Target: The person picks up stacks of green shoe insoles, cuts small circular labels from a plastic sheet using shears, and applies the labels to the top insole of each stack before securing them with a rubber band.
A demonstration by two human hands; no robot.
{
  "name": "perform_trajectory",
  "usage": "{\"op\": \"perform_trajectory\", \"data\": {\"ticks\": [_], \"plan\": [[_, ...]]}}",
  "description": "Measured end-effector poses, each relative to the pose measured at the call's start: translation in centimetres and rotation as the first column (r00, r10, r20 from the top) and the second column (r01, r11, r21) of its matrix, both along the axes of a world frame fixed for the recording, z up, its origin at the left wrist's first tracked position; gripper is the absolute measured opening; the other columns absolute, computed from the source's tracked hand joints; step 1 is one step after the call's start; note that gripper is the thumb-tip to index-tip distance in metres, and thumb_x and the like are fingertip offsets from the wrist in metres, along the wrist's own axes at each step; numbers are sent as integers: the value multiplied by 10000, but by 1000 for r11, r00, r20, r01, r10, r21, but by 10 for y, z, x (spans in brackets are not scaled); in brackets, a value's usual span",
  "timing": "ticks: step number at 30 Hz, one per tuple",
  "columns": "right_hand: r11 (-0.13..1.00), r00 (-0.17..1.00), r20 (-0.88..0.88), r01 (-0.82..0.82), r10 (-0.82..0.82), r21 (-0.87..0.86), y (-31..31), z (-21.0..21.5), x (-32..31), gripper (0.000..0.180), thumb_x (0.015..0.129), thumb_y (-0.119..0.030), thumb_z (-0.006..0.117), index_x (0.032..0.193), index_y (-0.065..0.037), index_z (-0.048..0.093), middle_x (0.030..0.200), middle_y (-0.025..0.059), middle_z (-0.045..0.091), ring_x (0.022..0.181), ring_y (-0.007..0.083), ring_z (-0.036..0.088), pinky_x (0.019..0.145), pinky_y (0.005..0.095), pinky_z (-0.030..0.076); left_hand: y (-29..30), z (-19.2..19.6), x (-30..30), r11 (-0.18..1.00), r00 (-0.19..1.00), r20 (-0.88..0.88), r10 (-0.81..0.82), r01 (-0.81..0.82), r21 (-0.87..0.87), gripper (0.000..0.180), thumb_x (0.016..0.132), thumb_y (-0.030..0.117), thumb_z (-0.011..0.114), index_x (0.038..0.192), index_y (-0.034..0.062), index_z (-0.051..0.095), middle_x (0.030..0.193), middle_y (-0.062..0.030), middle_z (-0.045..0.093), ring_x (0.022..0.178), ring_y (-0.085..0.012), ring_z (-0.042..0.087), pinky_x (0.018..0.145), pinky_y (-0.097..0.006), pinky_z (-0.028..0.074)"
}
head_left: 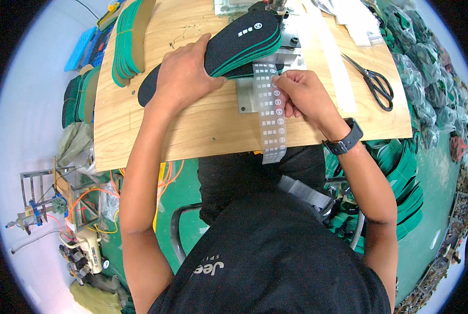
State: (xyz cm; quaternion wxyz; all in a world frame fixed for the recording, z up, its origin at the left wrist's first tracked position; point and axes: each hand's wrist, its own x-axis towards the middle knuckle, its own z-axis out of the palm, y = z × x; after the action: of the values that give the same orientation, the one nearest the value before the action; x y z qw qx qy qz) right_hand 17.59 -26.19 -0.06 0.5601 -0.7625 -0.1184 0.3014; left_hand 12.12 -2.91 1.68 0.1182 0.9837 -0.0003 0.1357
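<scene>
A stack of black insoles [239,37] with green undersides lies at the table's upper middle, its printed end beneath a press-like machine [277,5]. My left hand [184,73] grips the stack's near left side, fingers over the top and thumb spread along the edge. A translucent strip of white printed labels [272,125] runs from the machine toward me and hangs past the table's front edge. My right hand [303,93] pinches the strip's right edge between thumb and forefinger. Under the strip, a metal plate [246,98] is partly covered.
Black-handled scissors [378,88] lie on the wooden table [207,133], right of a long white strip [336,63]. A banded insole bundle [126,47] stands at the table's far left. Bagged bundles [422,68] fill the right side; green insoles [399,178] are piled below.
</scene>
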Motion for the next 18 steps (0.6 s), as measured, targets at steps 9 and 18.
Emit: {"op": "perform_trajectory", "data": {"ticks": [9, 18], "plan": [[947, 980, -35, 199, -197, 251, -19, -8, -7, 267, 941, -201, 516, 738, -33, 560, 625, 57, 610, 460, 85, 534, 386, 185, 374, 6, 10, 3, 998, 992, -109, -69, 70, 1, 787, 627, 356, 740, 1273, 20, 444, 925, -213, 637, 902, -367, 609, 806, -418, 487], [937, 973, -64, 233, -224, 259, -12, -8, -1, 251, 948, -200, 500, 791, -17, 571, 631, 48, 603, 466, 84, 525, 389, 189, 380, 28, 12, 7, 918, 993, -47, -110, 83, -387, 587, 648, 183, 688, 1187, 1, 543, 970, -150, 659, 857, -235, 631, 806, -320, 481]]}}
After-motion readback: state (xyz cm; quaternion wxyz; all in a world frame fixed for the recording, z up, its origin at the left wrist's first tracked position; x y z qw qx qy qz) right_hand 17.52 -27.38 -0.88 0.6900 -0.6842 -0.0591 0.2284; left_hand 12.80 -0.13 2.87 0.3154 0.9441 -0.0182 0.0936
